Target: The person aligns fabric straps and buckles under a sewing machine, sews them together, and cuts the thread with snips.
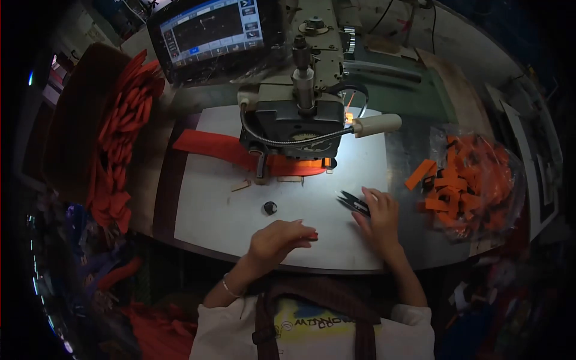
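My right hand (pixel 382 221) is closed around a pair of black thread snips (pixel 353 203), whose blades point up and left over the white work plate (pixel 210 222). My left hand (pixel 277 241) is lower and to the left, fingers pinched on a small red piece (pixel 313 236) that is mostly hidden. Just above that hand lies a small dark round part (pixel 270 208), perhaps a bobbin. Under the head of the sewing machine (pixel 300 120) runs a red fabric strip (pixel 210 146), with an orange strip (pixel 297 162) along its right part.
On the left, a pile of red strips (pixel 126 126) hangs beside a brown box (pixel 81 114). A clear plastic bag of orange pieces (pixel 471 186) sits at the right. Behind stands a lit control screen (pixel 210 30). A pale handle (pixel 377 124) juts right from the machine.
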Demonstrator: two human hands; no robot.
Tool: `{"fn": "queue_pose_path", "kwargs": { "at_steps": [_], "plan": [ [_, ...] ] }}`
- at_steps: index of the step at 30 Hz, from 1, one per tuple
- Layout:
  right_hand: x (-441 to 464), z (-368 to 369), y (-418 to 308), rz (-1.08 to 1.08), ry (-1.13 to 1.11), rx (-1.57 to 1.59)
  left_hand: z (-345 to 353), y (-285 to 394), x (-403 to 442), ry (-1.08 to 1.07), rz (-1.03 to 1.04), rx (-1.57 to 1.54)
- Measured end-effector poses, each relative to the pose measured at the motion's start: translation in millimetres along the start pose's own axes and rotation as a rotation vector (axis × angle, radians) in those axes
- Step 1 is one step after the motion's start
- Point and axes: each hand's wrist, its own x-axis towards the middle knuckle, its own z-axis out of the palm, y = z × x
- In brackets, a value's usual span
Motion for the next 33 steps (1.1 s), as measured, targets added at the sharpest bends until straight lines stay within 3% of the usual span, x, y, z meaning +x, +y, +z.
{"fn": "queue_pose_path", "kwargs": {
  "at_steps": [2,3,5,11,15,21,25,30,33],
  "plan": [
    [11,-15,-26,-0.072,-0.043,0.243,28,-13,-19,0.031,-0.203,-0.067],
    [11,-12,-38,-0.068,-0.063,0.249,36,-15,-24,0.028,-0.223,-0.073],
    [9,-8,-56,-0.215,-0.127,0.631,47,-19,-30,0.079,-0.248,-0.165],
    [-3,11,-56,-0.211,-0.112,0.700,54,-29,-36,0.314,-0.299,-0.332],
    [-10,16,-56,0.120,-0.071,1.089,41,-35,-29,0.132,-0.164,-0.056],
    [-15,13,-67,0.262,-0.090,1.080,46,-26,-29,0.160,-0.248,-0.143],
    [-15,23,-76,0.438,0.078,1.594,49,-24,-30,0.186,-0.273,-0.177],
    [-16,24,-74,0.408,0.008,1.323,49,-26,-30,0.218,-0.265,-0.142],
    [-17,26,-76,0.433,0.003,1.427,50,-26,-29,0.234,-0.234,-0.107]
  ]
}}
